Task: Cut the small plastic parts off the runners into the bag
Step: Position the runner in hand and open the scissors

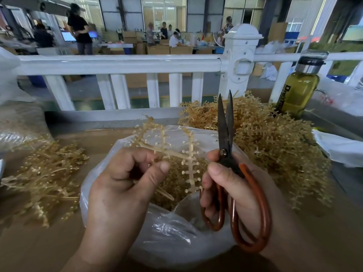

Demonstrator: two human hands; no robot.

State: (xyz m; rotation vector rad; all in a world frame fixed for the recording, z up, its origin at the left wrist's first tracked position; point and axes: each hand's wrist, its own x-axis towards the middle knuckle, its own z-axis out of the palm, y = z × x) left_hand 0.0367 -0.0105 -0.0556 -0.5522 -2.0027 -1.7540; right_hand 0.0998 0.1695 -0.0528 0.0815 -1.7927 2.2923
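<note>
My left hand point(121, 183) pinches a tan plastic runner point(188, 154) with small parts along its branches, held over the open clear plastic bag point(169, 236). Loose tan parts lie inside the bag point(176, 181). My right hand point(231, 185) grips scissors point(225, 134) with reddish-brown handles, blades pointing up and almost closed, just right of the runner and apart from it.
A big heap of runners point(275, 142) lies at the right, a smaller heap point(43, 173) at the left, both on brown cardboard point(39, 248). A white railing point(121, 63) runs behind. A bottle of yellow liquid point(298, 89) stands at the right rear. People work far behind.
</note>
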